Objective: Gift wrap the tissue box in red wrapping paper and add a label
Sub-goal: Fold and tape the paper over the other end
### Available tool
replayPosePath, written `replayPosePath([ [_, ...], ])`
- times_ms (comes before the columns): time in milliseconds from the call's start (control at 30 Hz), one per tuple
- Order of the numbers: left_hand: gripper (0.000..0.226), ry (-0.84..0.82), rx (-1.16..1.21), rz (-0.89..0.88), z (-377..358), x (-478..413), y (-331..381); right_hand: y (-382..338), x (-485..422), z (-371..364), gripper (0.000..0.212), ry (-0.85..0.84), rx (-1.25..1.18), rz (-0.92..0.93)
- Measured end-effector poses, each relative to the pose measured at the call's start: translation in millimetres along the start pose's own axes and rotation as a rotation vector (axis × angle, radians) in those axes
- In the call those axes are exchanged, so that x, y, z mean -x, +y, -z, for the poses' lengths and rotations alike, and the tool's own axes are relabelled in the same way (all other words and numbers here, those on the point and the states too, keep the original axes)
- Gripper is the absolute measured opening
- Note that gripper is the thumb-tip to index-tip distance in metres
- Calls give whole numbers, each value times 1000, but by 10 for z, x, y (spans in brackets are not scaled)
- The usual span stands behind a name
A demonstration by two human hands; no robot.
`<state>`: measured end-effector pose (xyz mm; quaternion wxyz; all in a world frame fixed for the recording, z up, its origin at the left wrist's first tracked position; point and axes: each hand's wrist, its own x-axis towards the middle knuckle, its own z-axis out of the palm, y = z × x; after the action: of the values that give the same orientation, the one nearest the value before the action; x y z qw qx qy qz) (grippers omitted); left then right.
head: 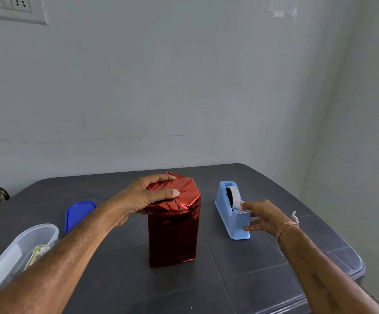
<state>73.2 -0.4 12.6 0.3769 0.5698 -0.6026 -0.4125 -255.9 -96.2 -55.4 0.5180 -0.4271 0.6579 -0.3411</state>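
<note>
The tissue box [173, 234], covered in shiny red wrapping paper, stands upright on end in the middle of the dark grey table [240, 279]. My left hand [147, 196] lies over its top, fingers and thumb pressing the folded paper flaps down. To the right stands a light blue tape dispenser [231, 211] with a roll of tape. My right hand [260, 215] is at the dispenser's front end, thumb and forefinger pinching the free end of the tape at the cutter, other fingers spread beside the base.
A clear plastic container [14, 252] with paper pieces inside sits at the left near edge, partly behind my left forearm. Its blue lid [78, 215] lies flat behind it. The wall is close behind the table, and a chair back shows at far left.
</note>
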Motion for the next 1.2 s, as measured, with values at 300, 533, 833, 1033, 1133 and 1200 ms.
replayPosePath([
  [300, 70, -4, 11, -3, 6, -13, -42, 22, 7, -50, 53, 18, -185, -30],
  [533, 60, 5, 44, 0, -14, 11, -23, 141, 69, -159, 27, 80, -270, 40],
  [833, 68, 0, 31, 7, -12, 38, -18, 355, 40, -119, 33, 41, -379, 58],
  [1033, 82, -20, 20, 1, -9, 28, -26, 522, 6, -94, 46, 19, -429, 58],
  [1133, 85, -20, 18, 0, -7, 36, -29, 604, 59, -100, 25, 4, -434, 72],
  [1200, 82, -20, 14, -1, -10, 32, -26, 644, 84, -100, 19, 3, -431, 100],
])
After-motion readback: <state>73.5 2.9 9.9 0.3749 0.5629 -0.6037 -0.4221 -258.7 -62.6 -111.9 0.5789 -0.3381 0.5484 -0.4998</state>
